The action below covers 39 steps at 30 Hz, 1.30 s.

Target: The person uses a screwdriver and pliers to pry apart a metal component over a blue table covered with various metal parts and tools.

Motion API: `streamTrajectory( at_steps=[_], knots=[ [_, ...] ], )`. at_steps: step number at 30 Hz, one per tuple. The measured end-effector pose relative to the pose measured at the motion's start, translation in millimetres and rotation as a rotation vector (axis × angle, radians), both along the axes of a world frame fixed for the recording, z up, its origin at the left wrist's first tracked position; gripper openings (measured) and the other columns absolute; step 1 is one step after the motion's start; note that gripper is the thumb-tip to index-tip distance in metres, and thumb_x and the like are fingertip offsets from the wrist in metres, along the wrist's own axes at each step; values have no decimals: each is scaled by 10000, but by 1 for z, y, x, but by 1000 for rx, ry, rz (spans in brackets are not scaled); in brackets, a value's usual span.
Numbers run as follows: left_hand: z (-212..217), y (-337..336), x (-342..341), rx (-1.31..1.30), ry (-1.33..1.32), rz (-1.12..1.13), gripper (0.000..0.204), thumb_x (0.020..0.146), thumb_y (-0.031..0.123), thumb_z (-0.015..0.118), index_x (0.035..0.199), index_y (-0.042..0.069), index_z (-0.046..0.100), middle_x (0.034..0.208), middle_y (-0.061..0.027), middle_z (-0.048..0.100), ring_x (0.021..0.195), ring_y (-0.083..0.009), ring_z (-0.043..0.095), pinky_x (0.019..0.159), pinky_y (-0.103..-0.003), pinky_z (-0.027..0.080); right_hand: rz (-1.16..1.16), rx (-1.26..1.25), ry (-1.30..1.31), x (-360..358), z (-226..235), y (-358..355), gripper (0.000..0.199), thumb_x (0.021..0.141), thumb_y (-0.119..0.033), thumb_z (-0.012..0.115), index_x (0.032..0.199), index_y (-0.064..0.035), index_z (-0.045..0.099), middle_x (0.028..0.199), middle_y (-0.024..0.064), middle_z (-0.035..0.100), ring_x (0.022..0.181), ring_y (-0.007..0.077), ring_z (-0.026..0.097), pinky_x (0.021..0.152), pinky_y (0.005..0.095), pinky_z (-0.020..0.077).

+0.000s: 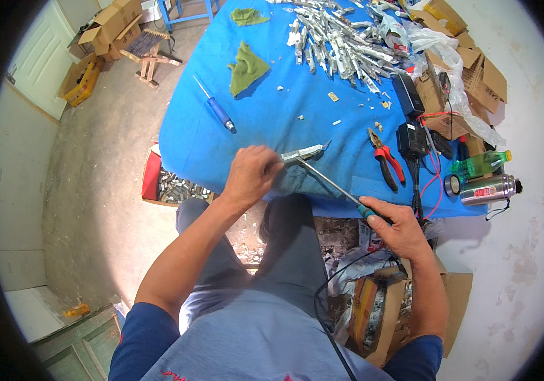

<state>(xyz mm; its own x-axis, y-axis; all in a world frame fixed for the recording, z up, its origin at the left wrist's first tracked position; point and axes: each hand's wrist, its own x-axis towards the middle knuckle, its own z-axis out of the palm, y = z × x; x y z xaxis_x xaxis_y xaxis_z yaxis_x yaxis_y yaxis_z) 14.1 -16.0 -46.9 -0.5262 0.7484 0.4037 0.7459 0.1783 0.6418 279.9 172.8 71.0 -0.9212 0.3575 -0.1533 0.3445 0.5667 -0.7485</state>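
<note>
While seated at the near edge of the bench (253,114), draped in blue cloth, pinching a small grey metal part (302,153) in the left hand (251,174), grip pressed together around its near end, far end jutting right over the cloth. Gripping the teal handle of a long-shafted screwdriver (335,187) in the right hand (399,227), fingers wrapped shut around it, shaft slanting up and left with the tip touching the metal part just beside the left fingertips. Both hands hovering over the near bench edge, above grey-trousered knees.

Farther back on the cloth, left of centre: a blue-handled screwdriver (218,109) lying alone, and beyond it two green rags (246,66), one larger, one smaller at the far edge. At far centre and right, a big heap of similar grey metal parts (339,41), with small scraps scattered nearer. To the right, red-handled pliers (385,159) lying near the right hand's side, then a black power adapter (410,136) with red and black wires trailing off the near edge. At the right end of the bench, a green plastic bottle (478,165) and a steel flask (488,188) on their sides, with cardboard boxes (475,73) and clear plastic bags farther back.

On the floor left of the knees, a red-edged box (170,187) filled with grey metal pieces; near right, an open cardboard carton (380,311). Far left, a small wooden stool (148,51) on bare concrete
</note>
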Motion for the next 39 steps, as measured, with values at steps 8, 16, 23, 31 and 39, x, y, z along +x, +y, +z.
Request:
streamTrajectory(
  at_steps=[8,16,23,31,39],
  knots=[
    [0,-1,-1,-1,7,-10,103,853,125,736,877,64,657,847,-90,649,832,-318,603,762,-429,425,49,-4,-75,-7,15,18,391,929,-101,653,1317,-50,649,1140,129,730,1004,174,682,885,302,523],
    [-2,-2,-2,-17,-34,-1,99,851,117,735,880,58,660,824,-97,646,815,-322,600,752,-424,441,-120,-455,-315,-19,15,35,404,948,-130,627,1342,-47,640,855,43,678,592,84,566,527,238,462],
    [5,-2,-7,-39,-56,23,106,847,123,746,876,49,675,793,-104,636,770,-316,595,708,-427,449,-245,-707,-204,-3,-17,21,434,945,-156,633,1359,-27,614,866,61,684,549,59,546,454,215,425],
    [4,-4,-5,-30,-28,28,113,850,132,748,874,49,675,788,-107,630,770,-322,590,706,-434,449,-82,-292,-96,7,-5,6,378,967,-157,647,1334,-68,646,890,-16,645,663,53,544,578,234,487],
    [6,-3,-4,-39,-62,21,123,843,139,753,860,44,677,777,-109,625,764,-322,587,696,-433,444,-84,-290,-96,4,-8,6,355,982,-161,642,1325,-73,655,876,-33,633,685,45,535,588,234,476]
  ],
)
